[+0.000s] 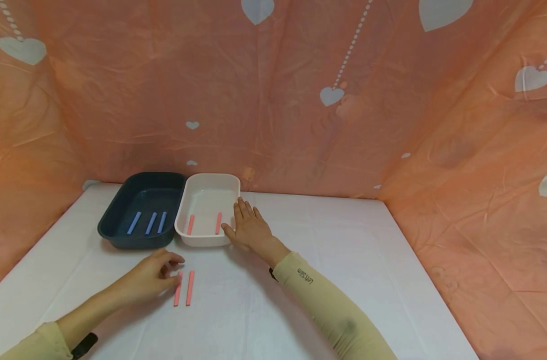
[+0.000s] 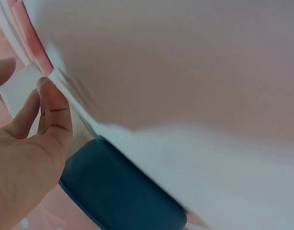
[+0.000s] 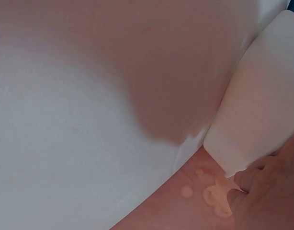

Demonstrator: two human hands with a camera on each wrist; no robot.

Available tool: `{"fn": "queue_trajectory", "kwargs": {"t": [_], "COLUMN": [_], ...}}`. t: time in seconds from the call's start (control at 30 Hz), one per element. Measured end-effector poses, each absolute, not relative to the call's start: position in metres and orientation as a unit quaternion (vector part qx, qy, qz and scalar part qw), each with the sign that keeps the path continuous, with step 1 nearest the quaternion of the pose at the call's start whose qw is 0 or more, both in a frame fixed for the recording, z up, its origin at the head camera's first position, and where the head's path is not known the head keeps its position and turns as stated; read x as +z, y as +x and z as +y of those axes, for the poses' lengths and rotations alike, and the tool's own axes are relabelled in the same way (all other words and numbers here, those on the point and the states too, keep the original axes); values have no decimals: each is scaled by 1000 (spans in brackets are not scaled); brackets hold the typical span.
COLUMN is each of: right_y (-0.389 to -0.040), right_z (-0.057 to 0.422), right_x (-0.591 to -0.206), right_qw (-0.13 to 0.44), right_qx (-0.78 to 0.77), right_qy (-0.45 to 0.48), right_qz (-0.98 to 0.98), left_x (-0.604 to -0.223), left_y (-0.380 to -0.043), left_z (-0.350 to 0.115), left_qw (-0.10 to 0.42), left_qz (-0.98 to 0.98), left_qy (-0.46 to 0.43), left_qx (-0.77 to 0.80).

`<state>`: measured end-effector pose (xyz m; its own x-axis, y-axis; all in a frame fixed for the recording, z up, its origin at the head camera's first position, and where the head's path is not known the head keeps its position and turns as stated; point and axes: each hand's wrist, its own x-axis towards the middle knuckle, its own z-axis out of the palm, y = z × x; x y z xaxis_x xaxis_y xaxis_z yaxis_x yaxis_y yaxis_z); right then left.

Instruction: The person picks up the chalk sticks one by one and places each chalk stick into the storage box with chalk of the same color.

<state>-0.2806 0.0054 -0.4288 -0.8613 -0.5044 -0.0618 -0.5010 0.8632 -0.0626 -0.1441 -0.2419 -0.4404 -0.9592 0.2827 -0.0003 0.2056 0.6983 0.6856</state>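
Note:
My left hand hovers low over the white table with its fingers bent and the thumb apart from them. Its thumb is by the nearer of two slim pink sticks, the left stick; whether they touch I cannot tell. Beside that one lies the right pink stick. In the left wrist view a pink stick shows beyond the fingertips. Fingers extended, my right hand rests against the right rim of the white tray, which holds two pink sticks. In the right wrist view the hand is partly cut off.
Touching the white tray on its left stands a dark blue tray with three blue sticks in it. Behind the trays, an orange cloth with white hearts borders the white tabletop and also rises along both sides.

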Motion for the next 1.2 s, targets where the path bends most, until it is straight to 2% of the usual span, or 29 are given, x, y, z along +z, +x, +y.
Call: {"fn": "queue_trajectory", "kwargs": {"t": [0.47,1.2], "right_y": [-284,-288], "right_z": [5,4], "right_x": [-431,-436], "right_qw": [36,38], "right_qx": [-25,-20], "right_qy": [-265,-259], "right_qz": [963,965], "left_x": [-445,-446], "left_y": [-143,-142], "left_z": [-235,-232], "left_qw": [91,79], "left_qz": [930,929], "left_qy": [112,95], "left_qx": [338,349]}}
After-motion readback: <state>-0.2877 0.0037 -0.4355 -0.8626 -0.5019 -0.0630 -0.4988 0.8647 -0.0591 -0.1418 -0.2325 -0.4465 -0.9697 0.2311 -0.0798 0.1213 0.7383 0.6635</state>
